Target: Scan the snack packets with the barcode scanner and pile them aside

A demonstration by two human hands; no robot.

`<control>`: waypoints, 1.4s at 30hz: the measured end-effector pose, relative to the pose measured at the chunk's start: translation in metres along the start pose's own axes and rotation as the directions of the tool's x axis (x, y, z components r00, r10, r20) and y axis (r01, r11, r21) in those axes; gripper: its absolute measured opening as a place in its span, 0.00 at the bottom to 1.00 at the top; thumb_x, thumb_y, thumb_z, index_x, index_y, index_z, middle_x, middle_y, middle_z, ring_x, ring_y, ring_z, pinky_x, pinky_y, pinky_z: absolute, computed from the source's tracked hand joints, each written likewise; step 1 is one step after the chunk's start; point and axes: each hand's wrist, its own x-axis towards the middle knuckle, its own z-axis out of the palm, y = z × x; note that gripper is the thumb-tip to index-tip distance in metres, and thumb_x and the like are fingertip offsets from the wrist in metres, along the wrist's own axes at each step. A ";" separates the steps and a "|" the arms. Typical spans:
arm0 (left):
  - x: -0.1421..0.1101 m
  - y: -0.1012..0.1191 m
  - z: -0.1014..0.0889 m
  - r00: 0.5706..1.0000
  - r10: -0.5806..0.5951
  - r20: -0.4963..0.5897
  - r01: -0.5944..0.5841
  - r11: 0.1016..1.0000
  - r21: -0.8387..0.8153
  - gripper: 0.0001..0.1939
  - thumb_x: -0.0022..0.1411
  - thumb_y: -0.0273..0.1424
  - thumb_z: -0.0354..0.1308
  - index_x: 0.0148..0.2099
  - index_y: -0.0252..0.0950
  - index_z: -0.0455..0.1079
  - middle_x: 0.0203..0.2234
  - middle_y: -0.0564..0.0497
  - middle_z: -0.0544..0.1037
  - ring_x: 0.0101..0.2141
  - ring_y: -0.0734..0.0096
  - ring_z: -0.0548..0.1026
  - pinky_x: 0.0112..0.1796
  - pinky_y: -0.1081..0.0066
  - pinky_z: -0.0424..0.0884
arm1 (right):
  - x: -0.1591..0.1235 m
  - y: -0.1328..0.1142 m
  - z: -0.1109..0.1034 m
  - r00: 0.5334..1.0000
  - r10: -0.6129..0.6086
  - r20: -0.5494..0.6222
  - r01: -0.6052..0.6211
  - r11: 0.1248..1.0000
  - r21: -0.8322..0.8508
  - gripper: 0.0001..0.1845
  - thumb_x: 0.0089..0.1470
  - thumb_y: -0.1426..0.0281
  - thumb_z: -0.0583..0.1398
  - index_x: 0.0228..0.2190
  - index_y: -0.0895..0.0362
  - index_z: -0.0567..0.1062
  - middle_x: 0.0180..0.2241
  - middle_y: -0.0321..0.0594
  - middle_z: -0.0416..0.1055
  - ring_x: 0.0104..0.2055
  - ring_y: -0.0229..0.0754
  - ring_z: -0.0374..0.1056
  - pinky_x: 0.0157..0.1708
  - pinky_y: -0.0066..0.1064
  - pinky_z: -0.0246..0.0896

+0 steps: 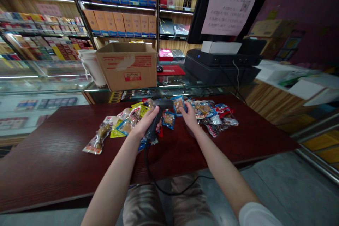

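Note:
My left hand (149, 122) is wrapped round the handle of a black barcode scanner (162, 104), whose head points right. In my right hand (189, 114) is a small blue-edged snack packet (179, 105), held upright by its right side in front of the scanner head. Below the scanner head, a similar blue packet (168, 120) lies flat on the dark red table (63, 159). A pile of snack packets (129, 120) spreads beside and behind my left hand, with a clear vacuum pack (98, 139) at its left end. More packets (206, 109) lie in a heap right of my right hand.
The scanner's black cable (149, 173) hangs over the table's front edge. Behind the table, a glass counter carries an open cardboard box (129, 67), a white cup (92, 67) and a black cash-register unit (212, 67). Boxed goods (119, 23) fill the shelves behind.

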 end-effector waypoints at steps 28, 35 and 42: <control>0.000 0.014 -0.049 0.950 0.012 -0.311 -0.048 0.993 -0.109 0.28 0.60 0.54 0.53 0.43 0.32 0.71 0.16 0.55 0.67 0.14 0.77 0.65 0.16 0.76 0.61 | 0.009 0.014 -0.063 0.951 -0.183 -0.251 -0.021 0.770 -0.638 0.21 0.59 0.62 0.54 0.50 0.59 0.70 0.55 0.56 0.65 0.59 0.57 0.59 0.58 0.53 0.49; -0.006 0.025 -0.062 0.969 -0.018 -0.245 -0.013 0.992 -0.124 0.29 0.63 0.54 0.49 0.45 0.31 0.71 0.14 0.56 0.63 0.13 0.76 0.63 0.15 0.76 0.61 | -0.015 0.005 0.019 0.925 0.084 0.370 0.181 0.760 -0.624 0.29 0.54 0.53 0.60 0.50 0.60 0.71 0.55 0.54 0.67 0.57 0.57 0.62 0.58 0.47 0.50; -0.015 0.033 -0.071 0.986 -0.073 -0.147 0.039 0.974 -0.222 0.28 0.63 0.54 0.50 0.45 0.32 0.70 0.14 0.56 0.62 0.12 0.76 0.61 0.13 0.76 0.60 | -0.013 0.008 0.016 0.930 0.130 0.343 0.093 0.820 -0.564 0.20 0.47 0.58 0.65 0.38 0.55 0.69 0.43 0.46 0.70 0.47 0.52 0.67 0.49 0.44 0.57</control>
